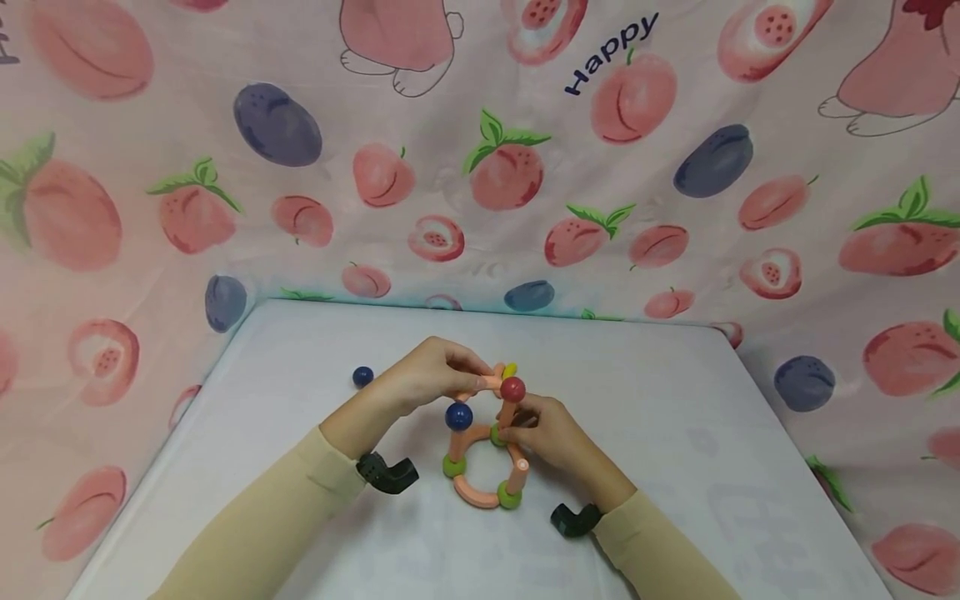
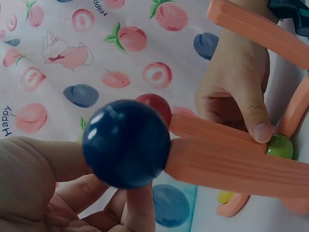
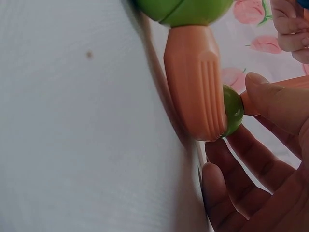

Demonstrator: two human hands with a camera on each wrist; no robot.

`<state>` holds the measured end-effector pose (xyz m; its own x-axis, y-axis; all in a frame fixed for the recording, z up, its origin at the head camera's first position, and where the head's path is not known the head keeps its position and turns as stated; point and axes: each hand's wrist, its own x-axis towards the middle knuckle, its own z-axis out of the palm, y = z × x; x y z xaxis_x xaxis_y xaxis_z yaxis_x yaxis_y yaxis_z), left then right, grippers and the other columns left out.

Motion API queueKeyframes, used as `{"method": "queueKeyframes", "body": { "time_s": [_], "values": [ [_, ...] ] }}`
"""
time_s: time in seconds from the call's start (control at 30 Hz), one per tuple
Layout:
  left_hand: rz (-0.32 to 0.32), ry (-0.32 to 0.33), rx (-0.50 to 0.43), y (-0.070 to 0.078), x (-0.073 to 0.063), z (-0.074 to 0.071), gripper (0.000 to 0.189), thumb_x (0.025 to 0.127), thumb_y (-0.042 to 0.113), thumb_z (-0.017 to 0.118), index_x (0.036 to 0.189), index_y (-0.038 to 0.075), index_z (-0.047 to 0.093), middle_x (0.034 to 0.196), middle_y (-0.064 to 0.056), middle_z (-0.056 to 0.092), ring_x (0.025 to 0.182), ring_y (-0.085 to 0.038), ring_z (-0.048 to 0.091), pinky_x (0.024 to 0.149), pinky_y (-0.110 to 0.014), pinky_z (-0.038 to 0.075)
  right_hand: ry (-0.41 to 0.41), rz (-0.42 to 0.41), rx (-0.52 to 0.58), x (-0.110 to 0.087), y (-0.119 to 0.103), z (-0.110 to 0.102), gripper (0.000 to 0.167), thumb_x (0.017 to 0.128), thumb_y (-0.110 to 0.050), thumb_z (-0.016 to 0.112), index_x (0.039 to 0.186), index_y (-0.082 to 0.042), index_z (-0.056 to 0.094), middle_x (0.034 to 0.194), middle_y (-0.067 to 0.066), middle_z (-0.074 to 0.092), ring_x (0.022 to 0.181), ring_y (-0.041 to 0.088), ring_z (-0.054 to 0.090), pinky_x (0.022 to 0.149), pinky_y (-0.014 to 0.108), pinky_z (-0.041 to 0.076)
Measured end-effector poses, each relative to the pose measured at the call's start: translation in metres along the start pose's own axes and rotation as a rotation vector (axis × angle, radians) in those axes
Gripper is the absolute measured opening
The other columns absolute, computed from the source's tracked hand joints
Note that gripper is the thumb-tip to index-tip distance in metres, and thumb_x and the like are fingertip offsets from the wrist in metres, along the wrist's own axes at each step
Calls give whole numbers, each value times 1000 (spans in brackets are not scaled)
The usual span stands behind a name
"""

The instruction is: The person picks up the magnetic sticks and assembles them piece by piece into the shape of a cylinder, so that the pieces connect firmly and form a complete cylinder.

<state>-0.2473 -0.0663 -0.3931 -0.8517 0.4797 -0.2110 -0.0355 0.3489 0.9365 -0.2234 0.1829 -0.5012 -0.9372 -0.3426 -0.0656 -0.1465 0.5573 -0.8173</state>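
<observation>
A ring of curved orange sticks [image 1: 476,498] joined by green balls [image 1: 510,497] lies on the table, with straight orange sticks standing up from it. One upright is topped by a blue ball [image 1: 459,416], another by a red ball [image 1: 513,389]; the near upright [image 1: 518,475] has a bare top. Beside the red ball, my left hand [image 1: 431,371] pinches an orange curved stick [image 1: 491,382]; in the left wrist view the blue ball hides its fingertips. My right hand [image 1: 551,429] grips the foot of the red-topped upright, thumb close to the green ball [image 3: 233,110].
A loose blue ball [image 1: 363,377] lies on the white table [image 1: 300,350], left of my left hand. Behind the ring, a yellow piece [image 1: 511,369] sits with an orange one. A fruit-printed cloth [image 1: 480,242] hangs around the table's back and sides.
</observation>
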Motion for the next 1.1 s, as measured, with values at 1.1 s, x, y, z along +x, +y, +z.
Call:
{"method": "queueKeyframes", "body": {
  "time_s": [1.1],
  "values": [
    [-99,40,88,-63,17,-1,21,104,19,69,118,7,79,109,-9,76,90,-19,69,80,-32,62,47,69,-34,-12,-2,-10,26,92,-18,85,115,-23,76,111,-6,76,102,16,69,90,35,59]
  ]
}}
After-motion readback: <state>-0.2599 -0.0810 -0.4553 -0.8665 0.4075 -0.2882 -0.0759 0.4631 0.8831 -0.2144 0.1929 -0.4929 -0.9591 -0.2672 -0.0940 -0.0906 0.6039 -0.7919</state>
